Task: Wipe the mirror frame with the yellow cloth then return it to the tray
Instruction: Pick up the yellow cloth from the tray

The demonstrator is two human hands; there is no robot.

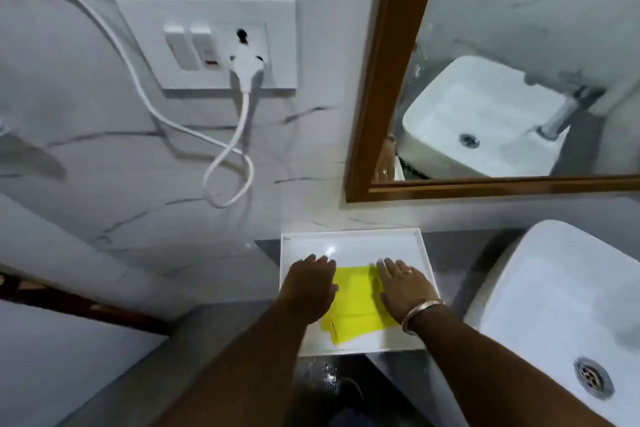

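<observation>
A folded yellow cloth (356,302) lies flat in a shallow white tray (349,241) on the grey counter. My left hand (310,286) rests palm down on the cloth's left edge, fingers spread and flat. On the cloth's right edge lies my right hand (403,288), also flat, with a ring and a bangle at the wrist. Neither hand grips the cloth. The mirror's brown wooden frame (377,80) hangs on the wall above and to the right of the tray.
A white basin (568,305) with a drain sits right of the tray. On the marble wall at the left is a switch plate (207,42) with a white plug and looping cable (228,163). The counter's front edge runs just below the tray.
</observation>
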